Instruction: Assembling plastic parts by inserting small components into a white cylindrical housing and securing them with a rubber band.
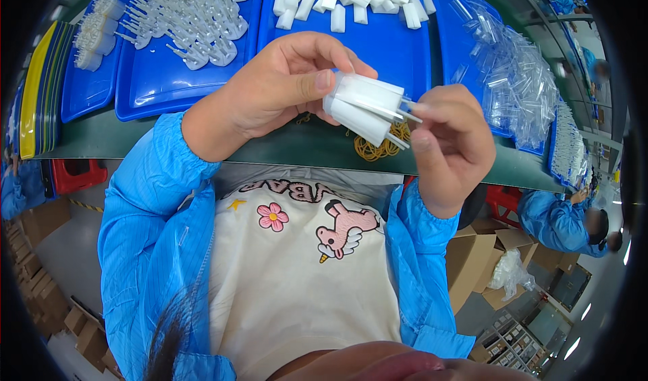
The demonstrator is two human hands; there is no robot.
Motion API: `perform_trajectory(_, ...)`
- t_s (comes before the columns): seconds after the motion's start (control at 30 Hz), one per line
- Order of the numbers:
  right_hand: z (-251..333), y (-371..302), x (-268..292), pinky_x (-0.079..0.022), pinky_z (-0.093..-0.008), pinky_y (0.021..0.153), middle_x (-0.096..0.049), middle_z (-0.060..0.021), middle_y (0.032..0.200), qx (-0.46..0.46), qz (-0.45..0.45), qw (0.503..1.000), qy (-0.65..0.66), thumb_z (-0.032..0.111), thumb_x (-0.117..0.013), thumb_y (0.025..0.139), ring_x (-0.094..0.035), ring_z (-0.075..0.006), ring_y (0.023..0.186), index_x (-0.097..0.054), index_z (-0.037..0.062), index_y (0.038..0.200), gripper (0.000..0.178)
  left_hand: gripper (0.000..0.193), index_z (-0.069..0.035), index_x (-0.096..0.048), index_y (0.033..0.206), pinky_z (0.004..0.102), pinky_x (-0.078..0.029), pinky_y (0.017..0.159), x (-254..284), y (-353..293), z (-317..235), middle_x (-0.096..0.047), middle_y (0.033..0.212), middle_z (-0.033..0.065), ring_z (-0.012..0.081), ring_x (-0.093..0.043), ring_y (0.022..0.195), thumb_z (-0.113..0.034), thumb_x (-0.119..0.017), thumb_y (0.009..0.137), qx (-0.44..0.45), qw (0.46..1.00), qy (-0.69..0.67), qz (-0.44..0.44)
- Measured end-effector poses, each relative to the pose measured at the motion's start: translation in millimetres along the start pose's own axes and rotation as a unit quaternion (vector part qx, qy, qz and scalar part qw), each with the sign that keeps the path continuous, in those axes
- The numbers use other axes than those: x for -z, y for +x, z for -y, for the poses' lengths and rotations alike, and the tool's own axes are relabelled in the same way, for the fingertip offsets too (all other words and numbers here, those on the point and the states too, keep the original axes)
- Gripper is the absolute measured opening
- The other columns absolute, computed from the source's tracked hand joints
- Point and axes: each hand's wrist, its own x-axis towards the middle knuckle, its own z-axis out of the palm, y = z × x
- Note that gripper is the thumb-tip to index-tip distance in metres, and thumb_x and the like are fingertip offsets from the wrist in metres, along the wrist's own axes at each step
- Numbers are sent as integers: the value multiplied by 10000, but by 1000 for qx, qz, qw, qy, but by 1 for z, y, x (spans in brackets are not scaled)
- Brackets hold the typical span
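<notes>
Nearest, above the green tabletop (250, 153), white pieces are forming one cluster (368, 104) with thin rods (397, 141) projecting at its right end; that much is standing gathered, though its completeness cannot be told. The left hand (287, 80) is gripping the blunt end between thumb and fingers; the right hand (451, 145), fingers curled, is pinching at the rod tips. Yellow elastic bands (375, 150) are lying loose on the tabletop. Beyond, many parts are lying unjoined: white blocks (337, 18) are occupying the middle blue tray (398, 51), white stemmed pieces (209, 33) the left, clear tubes (520, 77) the right.
</notes>
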Motion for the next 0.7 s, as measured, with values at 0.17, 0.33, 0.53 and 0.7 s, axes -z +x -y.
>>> perform_trajectory(0.17,-15,-2,1,-412,-233,624,-541,-102,969,-5,-39,997,70,-6,-722,753,-507,-127,760,-621,-26,1023,288,290,-121,-545,1068,374,-537,888,-3,2,-4,-602,1191,137,238,-615,1093,-306,-684,893,18,1000,-11,-12)
perform_trajectory(0.33,-19,-1,-2,-428,-236,649,-528,-110,1029,20,-19,998,65,18,-731,765,-508,-127,776,-610,-13,1049,310,260,-121,-525,1106,386,-571,847,-2,3,-4,-604,1197,132,241,-622,1089,-282,-633,931,17,999,-7,-27)
perform_trajectory(0.53,-23,-3,-12,-441,-240,659,-527,-123,1111,7,-16,997,73,30,-738,769,-533,-132,863,-602,7,1099,357,235,-126,-527,1115,396,-571,854,-3,2,-5,-600,1208,137,243,-622,1094,-261,-615,943,22,999,-21,-32)
perform_trajectory(0.7,-21,-3,-18,-442,-234,655,-541,-119,1123,-2,-14,997,71,44,-752,758,-543,-130,885,-612,25,1103,372,222,-110,-534,1143,403,-567,871,-1,4,1,-592,1239,169,272,-621,1106,-235,-576,965,-1,999,-30,-22)
